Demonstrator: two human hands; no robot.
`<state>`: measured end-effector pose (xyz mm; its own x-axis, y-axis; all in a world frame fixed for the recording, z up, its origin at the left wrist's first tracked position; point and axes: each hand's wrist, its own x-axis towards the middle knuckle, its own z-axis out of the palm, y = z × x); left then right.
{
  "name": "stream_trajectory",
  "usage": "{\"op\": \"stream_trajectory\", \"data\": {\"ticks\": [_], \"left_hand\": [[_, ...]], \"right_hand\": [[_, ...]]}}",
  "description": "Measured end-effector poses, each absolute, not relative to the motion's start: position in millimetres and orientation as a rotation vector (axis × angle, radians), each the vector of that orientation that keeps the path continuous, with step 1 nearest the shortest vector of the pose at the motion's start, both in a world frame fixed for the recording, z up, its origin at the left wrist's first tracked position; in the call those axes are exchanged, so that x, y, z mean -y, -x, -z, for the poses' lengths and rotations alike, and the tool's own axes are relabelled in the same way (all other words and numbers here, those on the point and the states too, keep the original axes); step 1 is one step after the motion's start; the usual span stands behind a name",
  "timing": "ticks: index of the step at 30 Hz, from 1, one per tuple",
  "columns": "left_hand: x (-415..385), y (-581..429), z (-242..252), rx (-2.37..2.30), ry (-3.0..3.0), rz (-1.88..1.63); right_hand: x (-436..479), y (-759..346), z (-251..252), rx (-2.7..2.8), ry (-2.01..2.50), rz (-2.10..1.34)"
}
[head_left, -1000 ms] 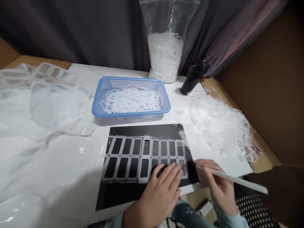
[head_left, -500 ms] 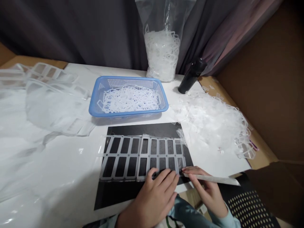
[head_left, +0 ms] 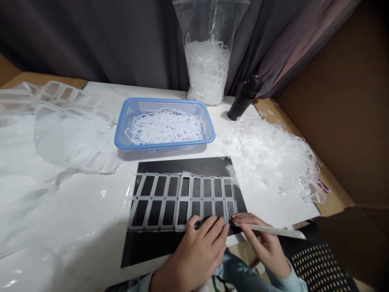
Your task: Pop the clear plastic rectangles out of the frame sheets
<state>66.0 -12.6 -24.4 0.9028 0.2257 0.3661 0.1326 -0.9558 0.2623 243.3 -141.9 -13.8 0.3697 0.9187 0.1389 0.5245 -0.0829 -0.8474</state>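
Note:
A translucent sheet of rounded rectangular frames [head_left: 162,200] lies in two rows on a black mat [head_left: 142,253]. My left hand [head_left: 197,249] rests over the sheet's lower right part, fingertips laid down on the frames and nothing gripped. At the lower right corner of the sheet, my right hand [head_left: 266,243] pinches a thin, flat, whitish strip [head_left: 281,232] that sticks out to the right past the table edge. What the strip's inner end touches is hidden by the fingers.
A blue basket [head_left: 121,142] of small white plastic frames stands behind the mat. Behind it is a clear bag [head_left: 208,73] of similar pieces. A black bottle [head_left: 245,97] leans near a loose heap of clear pieces [head_left: 273,158]. Translucent sheets [head_left: 73,134] pile up on the left.
The outer end of the strip has shifted very slightly left and down with my right hand. My left hand and the frame sheet stay in place.

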Motion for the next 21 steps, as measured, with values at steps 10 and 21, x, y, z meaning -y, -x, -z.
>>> {"op": "stream_trajectory", "data": {"ticks": [10, 21], "left_hand": [[14, -67, 24, -0.298, -2.882, -0.581], [13, -67, 23, -0.279, -2.905, -0.567]], "right_hand": [[141, -241, 8, 1.443, 1.735, -0.48], [149, -240, 23, 1.609, 1.78, -0.345]]}}
